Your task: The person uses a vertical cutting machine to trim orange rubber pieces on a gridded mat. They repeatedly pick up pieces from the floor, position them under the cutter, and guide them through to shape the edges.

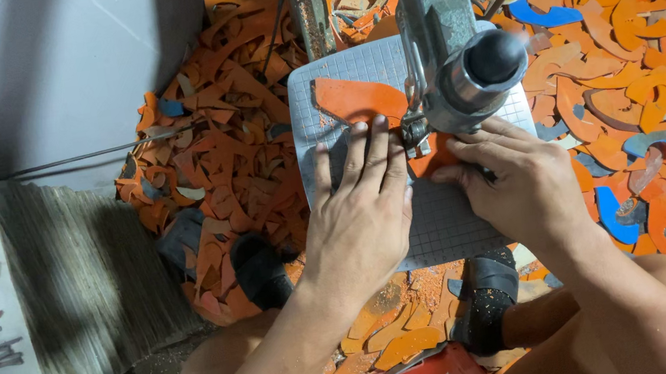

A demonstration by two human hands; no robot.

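Both hands press flat, ungripped: left hand [361,209] and right hand [516,177] pin the orange sheet [357,100] on the gridded table [444,223], 12 o'clock of them. Probably thin, light, flexible; hold near edges.

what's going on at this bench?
A person sits over a small grey gridded machine table, both hands flat on an orange sheet piece. The left hand presses it down beside the machine head; the right hand steadies it from the other side. Orange and blue offcuts cover the floor around it.
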